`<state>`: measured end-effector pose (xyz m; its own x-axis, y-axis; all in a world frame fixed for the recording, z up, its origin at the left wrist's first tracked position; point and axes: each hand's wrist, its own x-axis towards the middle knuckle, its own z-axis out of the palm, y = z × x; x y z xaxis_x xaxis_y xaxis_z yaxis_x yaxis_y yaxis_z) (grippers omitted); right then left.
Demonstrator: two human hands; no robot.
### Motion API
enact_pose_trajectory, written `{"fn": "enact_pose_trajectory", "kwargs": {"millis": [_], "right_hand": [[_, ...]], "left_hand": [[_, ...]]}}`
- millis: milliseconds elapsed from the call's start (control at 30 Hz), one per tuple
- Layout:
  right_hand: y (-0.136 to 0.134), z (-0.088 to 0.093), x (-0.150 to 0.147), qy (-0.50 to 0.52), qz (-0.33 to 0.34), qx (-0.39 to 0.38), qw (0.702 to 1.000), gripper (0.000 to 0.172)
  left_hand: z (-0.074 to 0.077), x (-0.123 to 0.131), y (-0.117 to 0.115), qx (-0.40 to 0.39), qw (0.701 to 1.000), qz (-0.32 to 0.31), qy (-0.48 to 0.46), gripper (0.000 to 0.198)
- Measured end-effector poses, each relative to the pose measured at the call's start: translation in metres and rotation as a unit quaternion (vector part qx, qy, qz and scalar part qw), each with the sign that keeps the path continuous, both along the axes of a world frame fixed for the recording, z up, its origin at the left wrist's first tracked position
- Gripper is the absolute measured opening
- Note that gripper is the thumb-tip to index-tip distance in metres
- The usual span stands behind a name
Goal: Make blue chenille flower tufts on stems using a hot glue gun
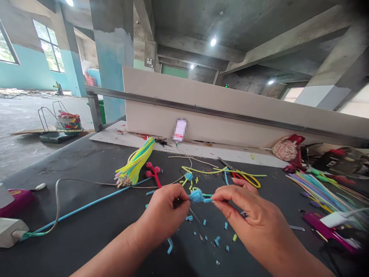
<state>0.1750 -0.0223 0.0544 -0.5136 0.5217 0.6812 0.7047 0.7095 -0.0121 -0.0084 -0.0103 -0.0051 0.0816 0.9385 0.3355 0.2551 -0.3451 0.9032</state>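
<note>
Just above the middle of the dark tabletop, a small blue pipe-cleaner flower [196,195] is stretched between my two hands. Thumb and forefinger of my left hand [164,209] are closed in a pinch at its left end. My right hand [253,215] pinches the thin green stem on its other side, where a short blue piece [207,200] also shows by the fingertips. A second blue flower [188,176] lies just beyond. A red pipe-cleaner stem with pink-red heads [154,172] rests past my left hand. Scissors with yellow and red handles [245,177] lie behind my right hand.
A bundle of yellow and teal pipe cleaners [137,163] lies at the back left; more coloured ones [319,184] are at the right, near a magenta glue gun [331,231]. Blue offcuts [217,241] litter the table. A cable [95,181] crosses the left side. A phone [180,130] leans against the board.
</note>
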Motion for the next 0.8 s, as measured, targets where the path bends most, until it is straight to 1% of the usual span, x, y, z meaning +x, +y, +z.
{"fn": "enact_pose_trajectory", "kwargs": {"millis": [67, 133, 267, 367, 467, 600, 700, 800], "right_hand": [[-0.001, 0.001, -0.003, -0.008, 0.003, 0.001, 1.000, 0.015], [-0.001, 0.000, -0.005, -0.014, 0.002, 0.010, 1.000, 0.017], [0.003, -0.003, -0.010, -0.021, -0.007, 0.050, 0.999, 0.017], [0.005, -0.005, -0.015, -0.045, -0.023, 0.031, 0.998, 0.019], [0.006, -0.005, -0.019, -0.069, -0.014, 0.007, 0.998, 0.024], [0.007, -0.002, -0.022, -0.123, -0.006, 0.015, 0.992, 0.027], [0.008, 0.001, -0.024, -0.168, -0.016, 0.018, 0.985, 0.026], [0.009, 0.004, -0.026, -0.193, -0.030, 0.023, 0.981, 0.027]], "left_hand": [[-0.002, 0.001, -0.002, 0.067, 0.997, 0.019, 0.041, 0.011], [-0.005, 0.000, -0.003, 0.108, 0.992, 0.023, 0.068, 0.012], [-0.007, -0.002, -0.005, 0.158, 0.981, -0.004, 0.108, 0.013], [-0.006, -0.003, -0.007, 0.173, 0.976, -0.027, 0.126, 0.015], [-0.004, -0.004, -0.009, 0.181, 0.972, -0.031, 0.144, 0.014], [-0.002, -0.005, -0.010, 0.187, 0.968, -0.027, 0.164, 0.013], [-0.003, -0.004, -0.011, 0.190, 0.965, -0.022, 0.178, 0.014], [-0.005, -0.003, -0.011, 0.200, 0.962, -0.016, 0.184, 0.014]]}}
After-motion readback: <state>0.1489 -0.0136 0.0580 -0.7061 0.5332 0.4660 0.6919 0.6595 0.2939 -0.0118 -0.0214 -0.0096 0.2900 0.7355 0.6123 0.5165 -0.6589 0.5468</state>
